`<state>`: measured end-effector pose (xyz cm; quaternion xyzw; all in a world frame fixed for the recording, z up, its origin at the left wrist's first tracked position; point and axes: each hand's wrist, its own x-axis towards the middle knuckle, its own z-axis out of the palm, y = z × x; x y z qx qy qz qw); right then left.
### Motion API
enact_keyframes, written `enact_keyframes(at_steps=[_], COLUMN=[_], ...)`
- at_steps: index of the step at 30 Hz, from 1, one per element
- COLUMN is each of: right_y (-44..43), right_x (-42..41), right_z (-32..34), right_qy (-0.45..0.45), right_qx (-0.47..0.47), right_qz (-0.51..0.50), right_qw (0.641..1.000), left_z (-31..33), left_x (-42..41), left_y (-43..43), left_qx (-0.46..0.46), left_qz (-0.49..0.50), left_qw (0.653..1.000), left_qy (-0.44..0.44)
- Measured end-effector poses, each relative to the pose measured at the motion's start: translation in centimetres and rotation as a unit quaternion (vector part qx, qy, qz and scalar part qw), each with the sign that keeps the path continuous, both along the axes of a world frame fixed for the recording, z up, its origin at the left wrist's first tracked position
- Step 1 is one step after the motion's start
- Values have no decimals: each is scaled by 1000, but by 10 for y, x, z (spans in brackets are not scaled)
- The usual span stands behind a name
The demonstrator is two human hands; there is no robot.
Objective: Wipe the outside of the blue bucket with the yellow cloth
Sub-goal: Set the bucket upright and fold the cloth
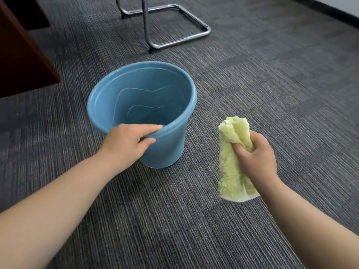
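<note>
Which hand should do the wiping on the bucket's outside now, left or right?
Right. The right hand already holds the yellow cloth bunched up, beside the blue bucket but not touching it. The left hand grips the near rim, steadying it.

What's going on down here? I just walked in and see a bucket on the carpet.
A person is about to wipe the blue bucket. Their left hand grips its near rim, steadying it upright on the carpet. Their right hand holds a bunched yellow cloth off to the bucket's right, not touching it yet.
</note>
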<state>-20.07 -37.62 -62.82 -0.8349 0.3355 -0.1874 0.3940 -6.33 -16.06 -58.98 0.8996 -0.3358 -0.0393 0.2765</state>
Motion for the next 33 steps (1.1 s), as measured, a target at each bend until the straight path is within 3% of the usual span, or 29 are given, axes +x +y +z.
enact_keyframes(at_steps=[10,14,17,23,29,33], right_y=[0,8,17,38,46,51], right_x=[-7,-1,7,35,49,54], right_z=[6,16,27,65,97,155], right_qy=[-31,-40,-54,-125,-117,-123], right_qx=[-5,-54,-95,-128,-88,-45], right_qz=[-13,-10,-11,-5,6,54], right_qw=[999,998,994,984,989,990], left_z=[-9,5,24,51,74,128], left_x=[-9,-14,-21,-31,-20,-12], left_y=[-6,-11,-26,-64,-80,-78], left_qx=[-49,-127,-194,-240,-340,-374], left_qz=[-47,-17,-21,-92,5,68], left_qw=[997,990,969,927,885,842], left_qy=[25,65,149,272,319,382])
